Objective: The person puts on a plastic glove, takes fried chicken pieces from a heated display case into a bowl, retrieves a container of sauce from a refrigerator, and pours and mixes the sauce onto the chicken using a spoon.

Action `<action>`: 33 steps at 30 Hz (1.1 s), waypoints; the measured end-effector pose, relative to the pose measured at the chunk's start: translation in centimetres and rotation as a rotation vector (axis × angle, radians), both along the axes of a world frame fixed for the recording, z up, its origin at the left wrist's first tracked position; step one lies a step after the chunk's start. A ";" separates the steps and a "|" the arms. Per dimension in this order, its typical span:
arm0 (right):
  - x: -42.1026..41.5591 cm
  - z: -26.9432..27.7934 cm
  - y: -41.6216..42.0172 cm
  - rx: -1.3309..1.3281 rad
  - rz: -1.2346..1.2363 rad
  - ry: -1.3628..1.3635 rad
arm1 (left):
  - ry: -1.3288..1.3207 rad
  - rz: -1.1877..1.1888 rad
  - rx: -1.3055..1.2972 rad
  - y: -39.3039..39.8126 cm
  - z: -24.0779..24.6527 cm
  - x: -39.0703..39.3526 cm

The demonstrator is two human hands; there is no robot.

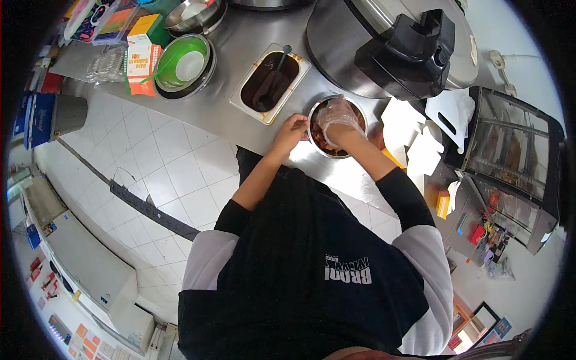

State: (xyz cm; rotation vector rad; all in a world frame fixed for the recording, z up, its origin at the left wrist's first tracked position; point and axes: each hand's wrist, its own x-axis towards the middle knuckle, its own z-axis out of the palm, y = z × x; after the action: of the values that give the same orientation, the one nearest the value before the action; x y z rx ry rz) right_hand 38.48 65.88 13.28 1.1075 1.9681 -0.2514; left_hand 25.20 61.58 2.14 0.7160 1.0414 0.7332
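Observation:
A round metal bowl [314,143] of reddish-brown, sauce-coated food [320,135] stands near the front edge of the steel counter. My right hand [337,118], in a clear plastic glove, reaches down into it. Its fingers are partly hidden, and whether they grip any food cannot be told. With bare fingertips, my left hand [291,134] holds the bowl's left rim. Just beyond my left hand sits a rectangular metal pan [235,99] of dark brown sauce [261,81], in which a dark-handled ladle [283,58] leans.
A large cooker [342,54] with a black latch rises behind the bowl. White paper boxes [420,144] and a white cutting board [443,117] lie to the right, before a glass display case [508,139]. Nested bowls [211,67] and a printed carton [141,58] stand at left.

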 end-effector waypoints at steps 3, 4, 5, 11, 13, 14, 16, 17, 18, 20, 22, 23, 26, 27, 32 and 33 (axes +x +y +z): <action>1.1 -1.1 0.0 0.118 0.027 0.188 | 0.012 0.015 -0.020 0.0 0.0 0.0; 1.4 -1.7 0.0 0.138 0.018 0.212 | 0.014 -0.003 -0.023 0.0 0.1 0.0; 1.5 -1.9 0.1 0.154 0.014 0.236 | 0.016 -0.014 -0.029 0.0 0.3 0.0; 0.9 -1.9 -1.3 0.137 0.024 0.056 | 0.033 -0.015 -0.031 0.3 0.4 0.2; 1.4 -3.6 -2.1 0.241 -0.047 0.070 | 0.029 -0.019 -0.033 0.3 0.2 0.3; 1.2 -3.5 -2.5 0.363 -0.090 0.161 | 0.020 -0.019 -0.037 0.3 0.1 0.2; 1.1 -3.0 -2.8 0.395 -0.146 0.162 | 0.015 -0.018 -0.039 0.3 -0.1 0.1; 0.4 -0.7 -2.2 0.257 -0.080 0.149 | 0.021 -0.020 -0.038 0.4 -0.1 0.1; 0.7 -0.6 -2.5 0.312 -0.073 0.174 | 0.021 -0.019 -0.040 0.3 -0.1 0.3; 1.3 0.0 -2.9 0.417 -0.059 0.230 | 0.017 -0.024 -0.060 0.5 0.0 0.3; 1.3 1.4 -2.4 0.305 -0.146 0.215 | 0.020 -0.024 -0.075 0.6 0.2 0.1; 1.0 2.5 -2.2 0.239 -0.194 0.221 | 0.024 -0.030 -0.075 0.7 0.3 0.1; 0.4 1.0 -2.2 0.168 -0.203 0.122 | 0.050 -0.031 -0.071 1.0 0.3 0.4; 0.7 -2.1 -2.6 0.218 -0.193 0.074 | 0.059 -0.032 -0.068 1.0 0.3 0.6; 0.0 -3.0 -2.7 0.371 -0.185 0.169 | 0.045 -0.029 -0.048 0.9 0.1 0.3; -0.8 -0.3 -2.5 0.271 -0.231 0.158 | 0.032 -0.023 -0.047 0.9 0.1 0.4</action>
State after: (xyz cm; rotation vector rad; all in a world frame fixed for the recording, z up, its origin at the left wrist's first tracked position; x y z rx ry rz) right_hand 37.73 63.39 13.01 1.5358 2.0545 -0.2029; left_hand 25.60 62.47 2.21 0.7004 1.0748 0.6772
